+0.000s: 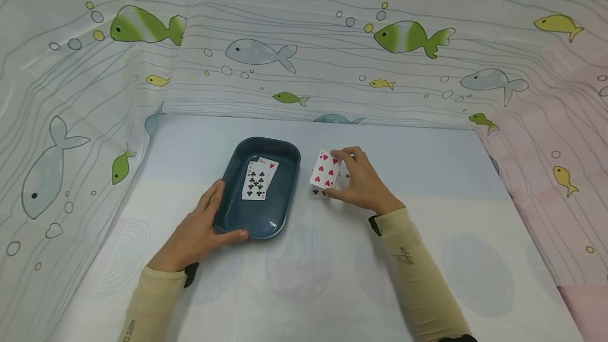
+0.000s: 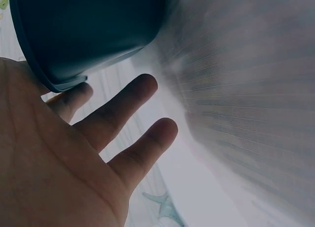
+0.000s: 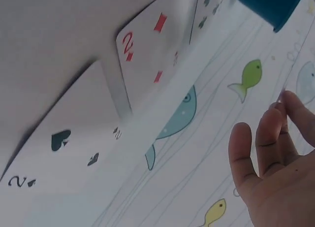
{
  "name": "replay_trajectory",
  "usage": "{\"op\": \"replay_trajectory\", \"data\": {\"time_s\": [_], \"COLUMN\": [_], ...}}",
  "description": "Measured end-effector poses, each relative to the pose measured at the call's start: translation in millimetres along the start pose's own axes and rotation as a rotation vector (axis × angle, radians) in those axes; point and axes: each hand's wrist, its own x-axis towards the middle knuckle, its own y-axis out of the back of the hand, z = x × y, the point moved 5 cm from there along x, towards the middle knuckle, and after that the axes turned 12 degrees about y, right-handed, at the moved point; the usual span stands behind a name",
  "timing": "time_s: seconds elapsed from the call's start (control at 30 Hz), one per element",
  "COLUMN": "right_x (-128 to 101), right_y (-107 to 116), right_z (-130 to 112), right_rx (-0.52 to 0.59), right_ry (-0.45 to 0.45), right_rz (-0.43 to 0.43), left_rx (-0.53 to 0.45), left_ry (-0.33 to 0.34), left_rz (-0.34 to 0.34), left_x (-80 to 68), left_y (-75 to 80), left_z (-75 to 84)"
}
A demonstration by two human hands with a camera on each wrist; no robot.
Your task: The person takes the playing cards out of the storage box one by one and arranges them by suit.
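Observation:
A dark teal tray [image 1: 280, 210] lies on the table with a clubs card [image 1: 255, 182] on top of a red card [image 1: 269, 164] inside it. My left hand [image 1: 201, 231] rests against the tray's near left corner, fingers straight along the side and thumb on the front rim. In the left wrist view the tray's rim [image 2: 49, 81] meets my spread left hand [image 2: 59, 158]. My right hand [image 1: 361, 181] pinches a hearts card [image 1: 325, 170], lifted just right of the tray. Below it lie loose cards [image 1: 319, 192]: a two of spades [image 3: 74, 148], a two of diamonds [image 3: 147, 45].
A pale mat [image 1: 332, 278] covers the table. Fish-print cloth [image 1: 304, 41] rises as walls at the back and left, with pink cloth [image 1: 560, 183] on the right. In the right wrist view the tray's corner [image 3: 270, 5] shows at top right.

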Motion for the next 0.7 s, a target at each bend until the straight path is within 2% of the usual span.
{"op": "replay_trajectory", "data": {"time_s": [0.5,0.7], "right_x": [-31.3,-45.0], "right_y": [24.3,30.1], "right_z": [39.0,52.5], "right_rx": [0.027,0.025], "right_ry": [-0.155,-0.185], "right_rz": [-0.095,-0.154], "left_rx": [-0.008,-0.013], "left_ry": [-0.004,0.009], "left_rz": [-0.002,-0.011], "left_x": [0.5,1.3], "left_y": [-1.5,-1.7], "left_z": [-0.8,-1.4]}}
